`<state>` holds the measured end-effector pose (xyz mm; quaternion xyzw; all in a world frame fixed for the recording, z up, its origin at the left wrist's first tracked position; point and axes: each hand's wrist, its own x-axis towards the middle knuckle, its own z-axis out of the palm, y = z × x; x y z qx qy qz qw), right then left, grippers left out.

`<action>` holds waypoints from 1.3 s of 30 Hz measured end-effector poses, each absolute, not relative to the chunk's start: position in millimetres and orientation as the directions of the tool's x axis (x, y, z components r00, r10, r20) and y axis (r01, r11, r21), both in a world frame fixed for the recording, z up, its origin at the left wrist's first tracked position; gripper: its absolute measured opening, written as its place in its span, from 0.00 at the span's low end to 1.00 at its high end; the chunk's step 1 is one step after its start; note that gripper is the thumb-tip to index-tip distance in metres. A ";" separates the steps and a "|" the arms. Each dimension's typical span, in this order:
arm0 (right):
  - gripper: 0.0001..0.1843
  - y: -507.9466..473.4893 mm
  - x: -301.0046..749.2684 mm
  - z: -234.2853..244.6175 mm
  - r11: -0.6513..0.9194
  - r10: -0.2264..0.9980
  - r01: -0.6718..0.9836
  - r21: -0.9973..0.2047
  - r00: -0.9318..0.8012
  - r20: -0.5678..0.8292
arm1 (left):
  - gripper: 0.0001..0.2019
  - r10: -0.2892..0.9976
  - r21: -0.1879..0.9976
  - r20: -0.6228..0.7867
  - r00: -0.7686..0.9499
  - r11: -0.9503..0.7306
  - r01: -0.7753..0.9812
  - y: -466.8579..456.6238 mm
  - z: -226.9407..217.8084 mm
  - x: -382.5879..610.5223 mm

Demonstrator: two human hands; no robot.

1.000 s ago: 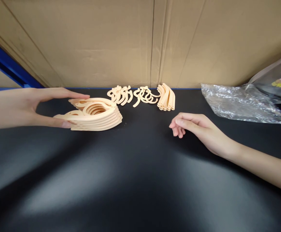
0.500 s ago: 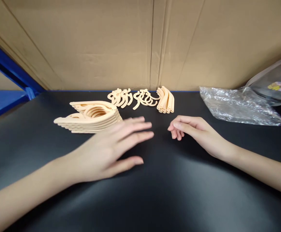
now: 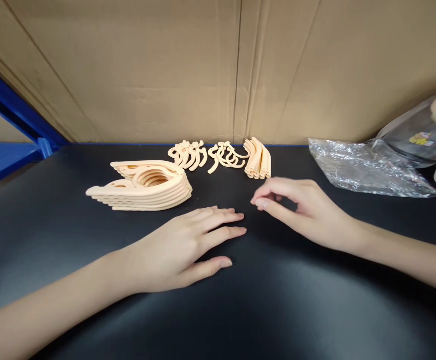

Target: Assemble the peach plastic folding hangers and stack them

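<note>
My left hand [image 3: 182,247] lies flat on the black table [image 3: 218,310] with its fingers stretched out, holding nothing. It rests just in front of a stack of peach plastic hanger bodies [image 3: 146,186]. My right hand [image 3: 302,210] hovers to the right of it, thumb and forefinger nearly pinched together, with nothing visible between them. Behind both hands lie several peach hooks [image 3: 206,154] and a bundle of curved peach tubes [image 3: 258,159].
A cardboard wall [image 3: 203,70] closes the back of the table. A crumpled clear plastic bag [image 3: 364,167] lies at the right, with a bagged item [image 3: 424,132] behind it. A blue metal frame [image 3: 11,135] stands at the left.
My left hand left the hanger stack, swung to the table's middle and settled flat. My right hand rose a little, shifted left, and its fingers uncurled into a near pinch.
</note>
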<state>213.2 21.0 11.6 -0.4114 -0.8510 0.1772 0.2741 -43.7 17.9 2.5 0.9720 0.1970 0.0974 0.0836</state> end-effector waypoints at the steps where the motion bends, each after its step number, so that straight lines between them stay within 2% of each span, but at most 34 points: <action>1: 0.11 27.7 210.3 14.2 0.644 0.765 0.615 -0.455 -0.535 0.360 | 0.20 0.398 0.198 0.153 0.905 -0.909 0.366 18.0 2.3 -43.8; 4: 0.12 52.5 196.0 17.1 0.752 0.638 0.633 -0.183 -0.630 0.442 | 0.20 0.394 0.195 0.152 0.906 -0.911 0.364 18.6 1.8 -44.2; 7: 0.17 76.9 173.3 12.1 0.780 0.564 0.626 0.015 -0.712 0.419 | 0.20 0.388 0.209 0.160 0.908 -0.912 0.353 18.8 1.7 -44.6; 9: 0.22 90.0 156.3 6.4 0.766 0.559 0.634 0.105 -0.738 0.379 | 0.20 0.386 0.210 0.165 0.908 -0.913 0.350 18.7 2.1 -44.9; 11: 0.25 99.6 140.8 1.2 0.757 0.573 0.637 0.146 -0.754 0.322 | 0.20 0.382 0.201 0.168 0.909 -0.916 0.348 18.6 2.7 -45.4; 19: 0.21 95.0 123.9 -8.1 0.714 0.650 0.692 0.109 -0.712 0.264 | 0.20 0.374 0.164 0.157 0.914 -0.923 0.349 17.7 3.1 -48.3; 28: 0.25 81.3 138.9 -9.7 0.732 0.647 0.681 -0.003 -0.693 0.318 | 0.20 0.382 0.172 0.147 0.912 -0.918 0.357 17.5 2.8 -46.7; 31: 0.26 87.8 133.0 -11.3 0.739 0.647 0.674 -0.017 -0.702 0.296 | 0.20 0.380 0.172 0.153 0.912 -0.919 0.355 17.7 2.3 -46.5; 39: 0.20 91.3 130.4 -11.5 0.765 0.620 0.644 -0.015 -0.730 0.286 | 0.19 0.373 0.167 0.180 0.910 -0.923 0.346 15.4 2.3 -47.2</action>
